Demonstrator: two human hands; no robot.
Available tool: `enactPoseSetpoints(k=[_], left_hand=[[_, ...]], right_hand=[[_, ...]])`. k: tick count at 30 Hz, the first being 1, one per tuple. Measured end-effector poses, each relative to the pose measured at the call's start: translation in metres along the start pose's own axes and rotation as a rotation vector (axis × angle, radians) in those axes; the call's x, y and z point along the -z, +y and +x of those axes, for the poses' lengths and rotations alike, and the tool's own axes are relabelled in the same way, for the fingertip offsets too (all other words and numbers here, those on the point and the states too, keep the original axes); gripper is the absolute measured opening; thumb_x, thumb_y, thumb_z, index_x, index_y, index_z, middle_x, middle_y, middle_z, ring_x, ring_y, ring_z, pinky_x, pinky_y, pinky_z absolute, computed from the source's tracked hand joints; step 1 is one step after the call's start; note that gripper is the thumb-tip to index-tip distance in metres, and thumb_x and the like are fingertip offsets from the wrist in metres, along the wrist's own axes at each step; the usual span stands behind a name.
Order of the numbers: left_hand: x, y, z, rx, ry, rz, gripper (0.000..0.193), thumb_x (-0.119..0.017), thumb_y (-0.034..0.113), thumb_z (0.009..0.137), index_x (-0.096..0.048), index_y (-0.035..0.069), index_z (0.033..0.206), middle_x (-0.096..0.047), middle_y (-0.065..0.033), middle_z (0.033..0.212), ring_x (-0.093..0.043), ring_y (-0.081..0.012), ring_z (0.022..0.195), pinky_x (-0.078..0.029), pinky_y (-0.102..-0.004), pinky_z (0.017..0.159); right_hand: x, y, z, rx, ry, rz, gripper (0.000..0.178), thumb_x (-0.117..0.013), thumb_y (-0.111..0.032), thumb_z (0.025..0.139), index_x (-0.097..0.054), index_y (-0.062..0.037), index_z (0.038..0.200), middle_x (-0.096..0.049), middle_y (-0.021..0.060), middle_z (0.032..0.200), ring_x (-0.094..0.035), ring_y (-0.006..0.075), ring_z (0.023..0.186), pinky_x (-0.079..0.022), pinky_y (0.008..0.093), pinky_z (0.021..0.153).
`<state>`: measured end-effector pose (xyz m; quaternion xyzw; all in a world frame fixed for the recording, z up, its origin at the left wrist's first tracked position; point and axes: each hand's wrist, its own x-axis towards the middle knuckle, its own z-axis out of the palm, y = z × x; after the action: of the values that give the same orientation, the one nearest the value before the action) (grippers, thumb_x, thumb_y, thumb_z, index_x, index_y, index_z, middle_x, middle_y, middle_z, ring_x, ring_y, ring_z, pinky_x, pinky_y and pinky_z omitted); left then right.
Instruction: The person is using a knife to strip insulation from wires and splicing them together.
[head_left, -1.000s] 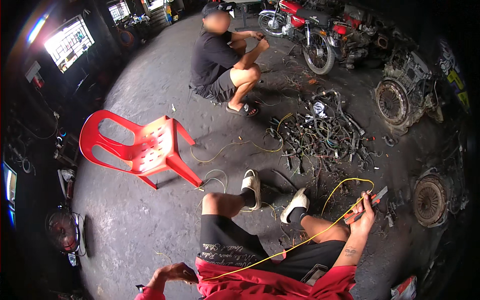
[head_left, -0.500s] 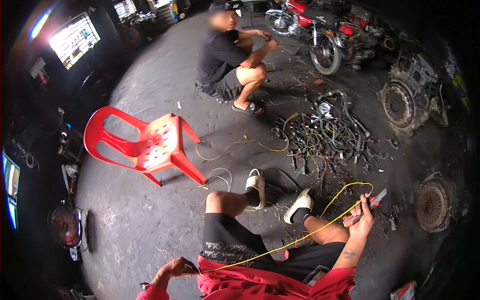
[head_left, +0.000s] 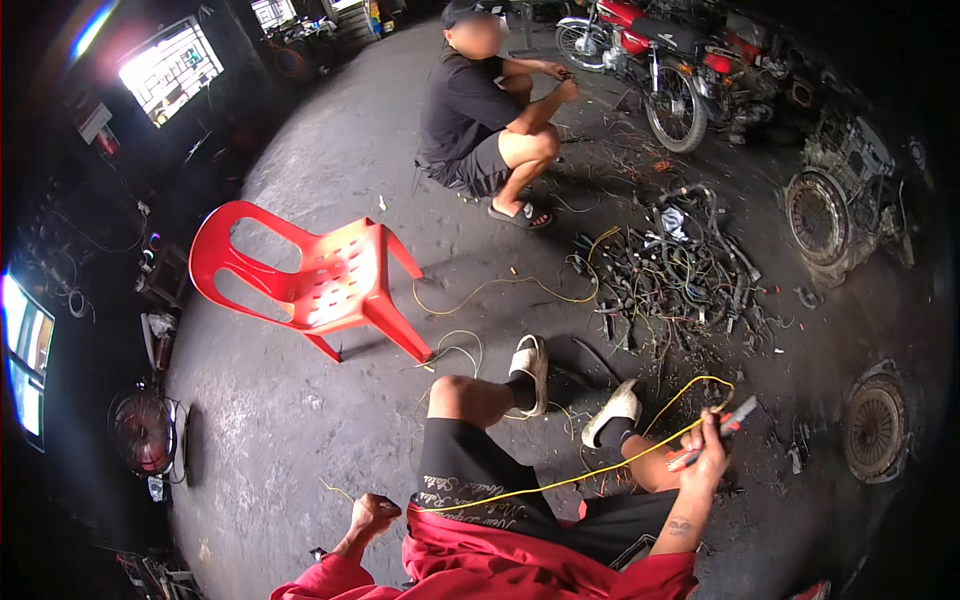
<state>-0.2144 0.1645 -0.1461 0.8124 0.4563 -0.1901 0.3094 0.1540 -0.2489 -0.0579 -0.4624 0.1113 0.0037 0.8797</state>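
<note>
A yellow wire (head_left: pixel 560 484) stretches across my lap between my two hands. My left hand (head_left: pixel 376 512) is closed on its left end, by the hem of my red shirt, and a short tail sticks out beyond the fist. In my right hand (head_left: pixel 706 464), over my right knee, is an orange and grey utility knife (head_left: pixel 736 416), its grey end pointing up and away. The wire passes by the fingers of this hand, then loops back toward the floor near my right shoe (head_left: pixel 614 412). Whether the blade touches the wire is hidden.
A tangled heap of wiring harnesses (head_left: pixel 680 265) lies ahead. A red plastic chair (head_left: pixel 340 275) stands to the left, a fan (head_left: pixel 142 432) beyond it. Another person (head_left: pixel 480 120) squats ahead. Motorcycles (head_left: pixel 675 105), an engine part (head_left: pixel 818 215) and a round clutch part (head_left: pixel 876 420) are at the right.
My right hand has come a little closer to me and leftward with the knife. The wire between my hands is slightly shorter. My view has shifted, moving the surroundings to the right.
</note>
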Motion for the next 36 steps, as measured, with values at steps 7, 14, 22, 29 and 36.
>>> enactPoseSetpoints(k=[7,14,22,29,36], left_hand=[[0.034,-0.019,0.002,0.086,-0.32,-0.343,0.013,-0.075,0.019,0.074,-0.072,0.006,0.075,-0.066,-0.0027,0.064,-0.06,-0.01,0.055,-0.046,-0.0229,0.048],[0.052,-0.012,-0.003,-0.074,-0.669,0.214,0.024,-0.071,0.028,0.076,-0.074,0.012,0.094,-0.071,-0.0091,0.084,-0.068,-0.0199,0.078,-0.053,-0.0343,0.069],[0.055,0.23,-0.012,-0.768,0.001,-0.482,0.03,-0.064,0.011,0.087,-0.062,0.002,0.115,-0.067,-0.015,0.1,-0.063,-0.0182,0.097,-0.047,-0.0306,0.087],[0.0,0.312,-0.051,-0.617,-0.648,-1.047,0.028,-0.053,0.016,0.098,-0.058,-0.005,0.115,-0.065,-0.0079,0.092,-0.061,-0.0122,0.074,-0.05,-0.026,0.068],[-0.001,0.306,-0.053,-0.476,-0.711,-1.145,0.022,-0.056,0.01,0.095,-0.06,-0.003,0.112,-0.064,-0.0068,0.09,-0.055,-0.0092,0.065,-0.041,-0.0217,0.052]], right_hand=[[-0.015,0.02,-0.001,-0.233,-0.1,-0.089,0.017,-0.064,-0.006,0.087,-0.056,-0.0103,0.101,-0.057,-0.0032,0.079,-0.044,0.0044,0.051,-0.037,0.0206,0.045],[-0.044,0.02,-0.01,-0.194,-0.213,-0.113,0.011,-0.062,-0.006,0.088,-0.056,-0.0078,0.097,-0.046,-0.0051,0.066,-0.042,0.0037,0.049,-0.036,0.0194,0.046],[-0.088,0.05,-0.07,-0.239,-0.482,-0.319,0.013,-0.061,-0.015,0.09,-0.058,-0.0046,0.098,-0.048,-0.0047,0.067,-0.043,0.0038,0.054,-0.035,0.0207,0.048],[-0.103,0.037,-0.074,-0.021,-0.489,-0.592,0.013,-0.063,-0.016,0.089,-0.06,-0.0035,0.09,-0.059,0.0006,0.078,-0.053,0.0085,0.075,-0.045,0.027,0.068],[-0.097,0.031,-0.075,-0.056,-0.516,-0.603,0.014,-0.065,-0.018,0.088,-0.06,-0.0048,0.091,-0.058,-0.0005,0.078,-0.051,0.0084,0.073,-0.043,0.0266,0.068]])
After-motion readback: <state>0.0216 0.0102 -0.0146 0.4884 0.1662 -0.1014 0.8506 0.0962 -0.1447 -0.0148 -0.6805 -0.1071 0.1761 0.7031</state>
